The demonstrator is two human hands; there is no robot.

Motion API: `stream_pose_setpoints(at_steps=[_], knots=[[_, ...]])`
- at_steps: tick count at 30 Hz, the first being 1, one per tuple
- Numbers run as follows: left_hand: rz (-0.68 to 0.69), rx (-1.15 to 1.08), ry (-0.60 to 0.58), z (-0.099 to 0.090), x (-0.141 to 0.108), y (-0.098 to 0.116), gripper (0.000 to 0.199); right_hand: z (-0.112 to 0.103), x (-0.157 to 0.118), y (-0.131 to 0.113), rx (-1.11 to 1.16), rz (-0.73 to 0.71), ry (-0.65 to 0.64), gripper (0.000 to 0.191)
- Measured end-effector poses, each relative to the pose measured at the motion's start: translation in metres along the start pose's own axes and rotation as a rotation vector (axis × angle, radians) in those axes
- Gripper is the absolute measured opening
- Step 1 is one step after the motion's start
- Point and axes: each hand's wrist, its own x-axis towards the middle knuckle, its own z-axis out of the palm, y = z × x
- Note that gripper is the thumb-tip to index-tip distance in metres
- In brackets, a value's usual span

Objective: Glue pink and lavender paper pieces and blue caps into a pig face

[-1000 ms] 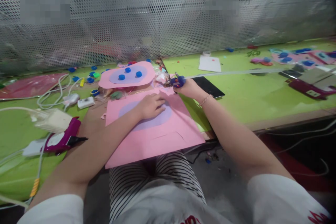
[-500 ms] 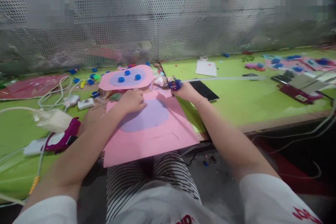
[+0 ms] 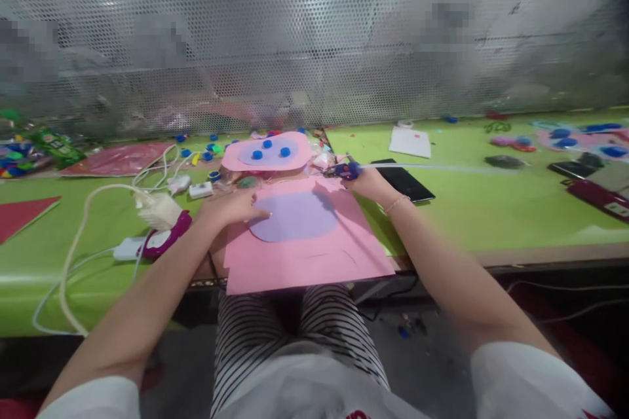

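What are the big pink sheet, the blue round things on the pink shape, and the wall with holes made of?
The big pink sheet looks like matte card or thick paper: thin, flat, with crease-like lines. The blue round things seem smooth plastic, maybe caps, from their even, bright colour. The wall is probably metal with a dull shine: it's grey, and light glints off it.

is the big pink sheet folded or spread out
Spread: the pink sheet lies open and flat, the purple shape on it showing nearly whole.

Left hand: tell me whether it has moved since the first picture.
Yes, the left hand has moved left, nearer the white block on the table.
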Motion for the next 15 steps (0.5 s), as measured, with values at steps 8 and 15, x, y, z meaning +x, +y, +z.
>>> stream_pose_setpoints(at_steps=[8,15], knots=[[-0.016,-0.089,0.028,-0.015,0.017,0.036,0.052,-0.006,-0.01,-0.016,-0.005,0.05,-0.037,0.025],[0.171,-0.319,-0.138,-0.018,0.025,0.033,0.045,-0.003,-0.004,-0.009,0.003,-0.007,-0.014,0.028]])
